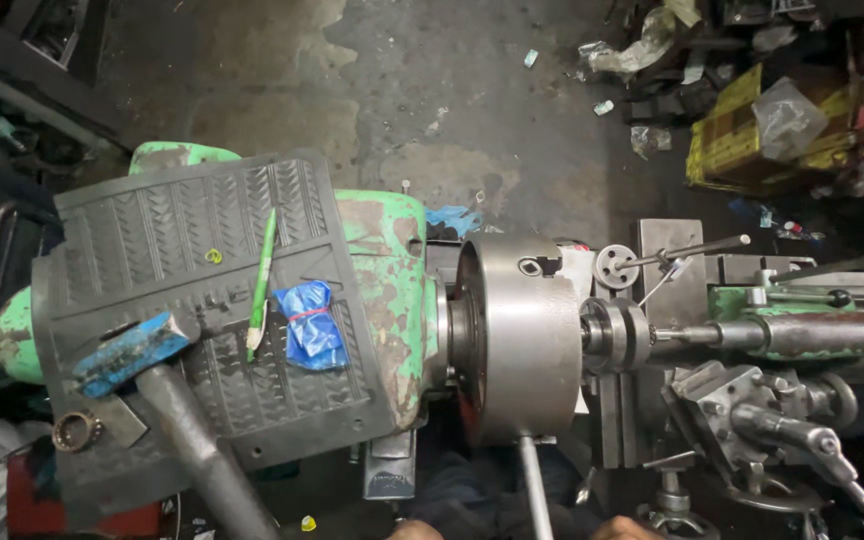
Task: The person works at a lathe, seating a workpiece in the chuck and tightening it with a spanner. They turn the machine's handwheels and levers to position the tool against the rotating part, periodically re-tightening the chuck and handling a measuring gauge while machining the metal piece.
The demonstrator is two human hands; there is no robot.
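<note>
I look down on a green lathe (387, 270) with a large steel chuck (517, 335). The chuck grips a round metal part (614, 335), and the tailstock's (822, 335) centre meets that part from the right. A thin steel rod (534, 485) runs from the chuck's underside toward me. Only slivers of my hands show at the bottom edge: my left hand (414, 531) left of the rod, my right hand (627, 528) right of it. Whether either hand touches the rod is hidden.
A black rubber mat (182, 240) covers the headstock and carries a blue-headed hammer (132, 355), a green pen (263, 270), a blue plastic bag (312, 325) and a bearing ring (77, 430). The tool post (742, 400) sits lower right. A yellow crate (742, 135) and scrap lie on the stained concrete floor beyond.
</note>
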